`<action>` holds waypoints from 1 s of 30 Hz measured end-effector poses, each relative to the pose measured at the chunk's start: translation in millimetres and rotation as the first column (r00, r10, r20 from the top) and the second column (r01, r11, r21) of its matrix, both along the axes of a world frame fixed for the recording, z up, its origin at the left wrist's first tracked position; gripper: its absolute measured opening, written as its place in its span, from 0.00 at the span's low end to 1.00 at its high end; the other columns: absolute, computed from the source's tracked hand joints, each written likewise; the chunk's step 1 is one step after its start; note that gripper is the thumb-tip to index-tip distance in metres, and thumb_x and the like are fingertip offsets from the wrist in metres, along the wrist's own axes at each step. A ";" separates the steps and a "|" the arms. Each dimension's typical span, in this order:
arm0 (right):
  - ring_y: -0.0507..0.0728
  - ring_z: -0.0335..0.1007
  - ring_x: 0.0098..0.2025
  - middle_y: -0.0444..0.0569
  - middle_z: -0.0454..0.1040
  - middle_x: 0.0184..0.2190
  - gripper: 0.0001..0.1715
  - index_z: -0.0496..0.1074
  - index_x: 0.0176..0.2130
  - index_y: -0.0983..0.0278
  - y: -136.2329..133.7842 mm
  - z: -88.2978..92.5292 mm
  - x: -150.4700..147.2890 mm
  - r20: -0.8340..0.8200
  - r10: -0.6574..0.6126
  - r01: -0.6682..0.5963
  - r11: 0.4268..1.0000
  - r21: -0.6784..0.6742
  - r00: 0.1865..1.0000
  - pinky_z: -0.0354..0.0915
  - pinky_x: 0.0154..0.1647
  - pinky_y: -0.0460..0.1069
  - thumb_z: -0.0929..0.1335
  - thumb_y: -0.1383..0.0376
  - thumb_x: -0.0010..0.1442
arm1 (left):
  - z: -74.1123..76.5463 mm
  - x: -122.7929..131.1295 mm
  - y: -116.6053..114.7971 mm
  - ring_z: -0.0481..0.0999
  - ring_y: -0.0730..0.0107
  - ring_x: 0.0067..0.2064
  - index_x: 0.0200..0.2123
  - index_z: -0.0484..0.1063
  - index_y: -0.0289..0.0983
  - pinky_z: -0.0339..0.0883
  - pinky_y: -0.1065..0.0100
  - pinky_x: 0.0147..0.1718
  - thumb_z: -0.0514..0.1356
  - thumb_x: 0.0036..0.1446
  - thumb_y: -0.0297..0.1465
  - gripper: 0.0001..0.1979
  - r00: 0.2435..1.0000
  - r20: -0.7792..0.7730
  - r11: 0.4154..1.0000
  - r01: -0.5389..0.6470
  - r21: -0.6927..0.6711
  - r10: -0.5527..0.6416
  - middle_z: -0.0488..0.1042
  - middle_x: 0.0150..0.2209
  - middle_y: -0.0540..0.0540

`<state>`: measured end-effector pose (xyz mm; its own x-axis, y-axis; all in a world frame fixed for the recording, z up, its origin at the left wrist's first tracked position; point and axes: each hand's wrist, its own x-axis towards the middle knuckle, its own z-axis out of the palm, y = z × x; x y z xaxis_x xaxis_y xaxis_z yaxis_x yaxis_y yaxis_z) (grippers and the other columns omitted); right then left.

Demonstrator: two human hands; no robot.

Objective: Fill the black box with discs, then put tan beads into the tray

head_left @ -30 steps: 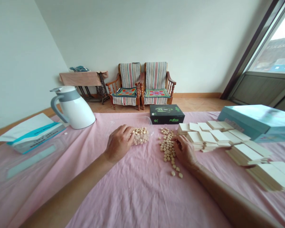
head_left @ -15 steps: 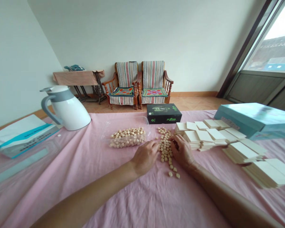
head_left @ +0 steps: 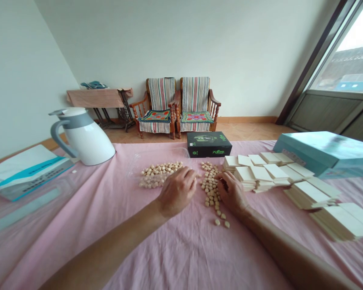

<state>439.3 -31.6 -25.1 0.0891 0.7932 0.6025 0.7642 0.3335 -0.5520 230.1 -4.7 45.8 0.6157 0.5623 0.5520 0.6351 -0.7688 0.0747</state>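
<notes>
Several small pale wooden pieces (head_left: 210,185) lie in a loose strip on the pink cloth (head_left: 181,249). To their left, my left hand (head_left: 178,191) is raised with its fingers curled together; a small pale piece seems to show at its fingertips. Behind and left of that hand is a clear plastic tray (head_left: 133,163) holding more of the same pieces, partly hidden by the hand. My right hand (head_left: 231,191) rests against the right side of the strip, its fingers bent and closed; what is under them is hidden.
Stacks of pale wooden tiles (head_left: 275,171) spread out at the right, before a light blue box (head_left: 326,153). A black box (head_left: 209,144) stands behind the pieces. At the left are a white jug (head_left: 89,141), a white and blue packet (head_left: 30,171) and a clear lid (head_left: 27,211).
My left hand has moved left and slightly up, away from the loose pieces, and now covers part of the tray. My right hand has barely moved.
</notes>
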 end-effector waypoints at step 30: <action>0.55 0.67 0.34 0.48 0.70 0.32 0.09 0.69 0.35 0.63 0.2 0.3 -0.6 0.003 0.005 -0.005 1.000 -0.004 1.000 0.63 0.37 0.49 0.61 0.71 0.57 | -18.4 15.9 -4.4 0.70 0.65 0.42 0.41 0.67 0.36 0.66 0.65 0.42 0.52 0.60 0.22 0.08 0.972 -0.216 0.994 0.083 -0.064 -0.095 0.70 0.39 0.45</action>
<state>438.6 -31.4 -24.8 0.0829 0.7961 0.5995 0.7644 0.3352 -0.5508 245.9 -9.1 27.4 0.7668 0.5254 0.3687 0.5700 -0.8215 -0.0149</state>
